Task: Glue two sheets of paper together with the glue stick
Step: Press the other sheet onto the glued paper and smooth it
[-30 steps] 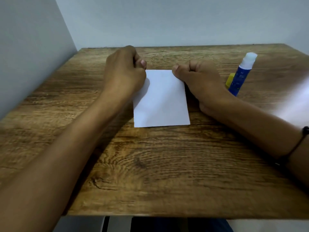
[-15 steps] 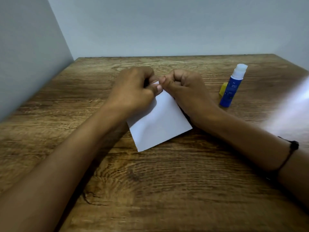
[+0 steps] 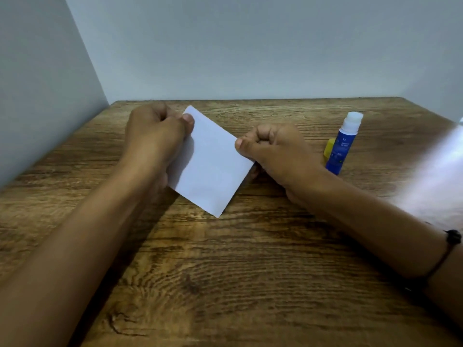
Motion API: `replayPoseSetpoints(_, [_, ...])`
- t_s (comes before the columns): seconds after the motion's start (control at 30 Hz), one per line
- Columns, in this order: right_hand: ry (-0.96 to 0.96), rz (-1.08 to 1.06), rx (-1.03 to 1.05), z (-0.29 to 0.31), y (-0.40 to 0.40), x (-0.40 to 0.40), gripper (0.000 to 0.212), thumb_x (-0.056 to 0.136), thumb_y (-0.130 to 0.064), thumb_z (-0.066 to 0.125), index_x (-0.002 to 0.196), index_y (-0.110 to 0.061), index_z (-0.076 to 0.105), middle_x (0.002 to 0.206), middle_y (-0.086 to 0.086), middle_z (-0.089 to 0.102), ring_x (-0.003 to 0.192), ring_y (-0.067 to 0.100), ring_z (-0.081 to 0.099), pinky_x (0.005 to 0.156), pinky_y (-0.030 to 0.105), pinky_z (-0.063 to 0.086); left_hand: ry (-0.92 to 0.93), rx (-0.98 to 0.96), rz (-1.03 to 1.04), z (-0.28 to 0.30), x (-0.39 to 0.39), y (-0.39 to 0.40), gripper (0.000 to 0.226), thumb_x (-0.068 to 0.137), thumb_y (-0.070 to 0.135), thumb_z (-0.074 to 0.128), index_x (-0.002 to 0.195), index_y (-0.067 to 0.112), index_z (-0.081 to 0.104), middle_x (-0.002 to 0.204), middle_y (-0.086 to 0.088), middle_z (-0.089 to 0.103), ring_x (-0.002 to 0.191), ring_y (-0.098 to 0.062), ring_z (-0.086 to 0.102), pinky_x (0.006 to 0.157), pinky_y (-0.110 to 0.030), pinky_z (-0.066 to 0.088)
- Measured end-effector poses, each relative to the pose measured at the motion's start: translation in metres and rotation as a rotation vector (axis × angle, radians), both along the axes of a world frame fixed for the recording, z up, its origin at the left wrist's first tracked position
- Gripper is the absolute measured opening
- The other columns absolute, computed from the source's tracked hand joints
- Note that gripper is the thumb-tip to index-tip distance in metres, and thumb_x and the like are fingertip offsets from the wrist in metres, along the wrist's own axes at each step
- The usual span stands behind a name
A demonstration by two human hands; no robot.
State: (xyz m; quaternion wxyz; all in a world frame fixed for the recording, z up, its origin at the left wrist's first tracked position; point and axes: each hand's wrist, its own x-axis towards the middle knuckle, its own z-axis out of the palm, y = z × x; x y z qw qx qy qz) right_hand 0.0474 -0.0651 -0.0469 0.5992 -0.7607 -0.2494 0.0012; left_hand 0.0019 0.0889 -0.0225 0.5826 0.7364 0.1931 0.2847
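Both hands, left hand (image 3: pixel 156 136) and right hand (image 3: pixel 273 149), pinch the white rectangular paper (image 3: pixel 210 161); uneven grip could skew the sheets before glue sets.

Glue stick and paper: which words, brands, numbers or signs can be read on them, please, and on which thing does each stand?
Glue stick: small pale print on its blue body, too small and blurred to read.
Yellow cap behind it: no text visible.
Paper, held by the left hand and the right hand: blank on the side that shows.
Table: no text, only wood grain.
Nothing is legible.
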Motion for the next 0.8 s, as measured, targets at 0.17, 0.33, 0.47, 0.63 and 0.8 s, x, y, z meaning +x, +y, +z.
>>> replayPoseSetpoints(0.17, [0.005,-0.017,-0.017,-0.001,-0.004,0.001,0.023,0.083,-0.017,0.06,0.065,-0.002,0.058,0.056,0.007,0.061,0.041,0.008,0.053,0.046,0.024,0.044,0.072,0.444,0.049,-0.008,0.0,0.001,0.008,0.078,0.024,0.057,0.074,0.018,0.053,0.081,0.0,0.059,0.086,-0.027,0.056,0.068,-0.029,0.04])
replayPoseSetpoints(0.33, [-0.214,0.019,-0.231,0.005,-0.01,-0.002,0.02,0.084,-0.021,0.059,0.066,-0.012,0.059,0.047,-0.008,0.045,0.039,0.0,0.041,0.042,0.009,0.03,-0.152,1.096,-0.133,-0.008,-0.008,-0.01,0.03,0.078,0.031,0.051,0.106,0.019,0.056,0.112,-0.001,0.057,0.111,-0.024,0.038,0.086,-0.033,0.026])
replayPoseSetpoints(0.47, [-0.349,0.045,-0.287,0.007,-0.009,-0.007,0.021,0.085,-0.023,0.059,0.068,-0.011,0.06,0.053,-0.008,0.045,0.048,0.004,0.039,0.048,0.015,0.029,-0.189,1.171,-0.304,-0.006,-0.009,-0.017,0.019,0.079,0.029,0.049,0.083,0.014,0.061,0.08,0.003,0.06,0.083,-0.013,0.042,0.071,-0.026,0.024])
replayPoseSetpoints(0.63, [-0.363,0.086,-0.271,0.008,-0.011,-0.009,0.022,0.084,-0.024,0.061,0.072,-0.006,0.062,0.056,-0.009,0.049,0.051,0.004,0.042,0.049,0.015,0.032,-0.137,1.012,-0.404,-0.007,-0.007,-0.014,0.006,0.083,0.015,0.052,0.083,0.013,0.058,0.069,0.013,0.051,0.066,0.004,0.045,0.059,-0.008,0.033])
replayPoseSetpoints(0.8, [-0.28,0.048,-0.176,0.011,-0.011,-0.002,0.017,0.082,-0.025,0.063,0.069,-0.014,0.064,0.059,0.003,0.061,0.059,0.016,0.055,0.059,0.034,0.048,-0.122,0.947,-0.31,-0.005,-0.007,-0.016,0.008,0.083,0.009,0.051,0.083,0.012,0.059,0.066,0.018,0.045,0.066,0.016,0.043,0.057,-0.003,0.031])
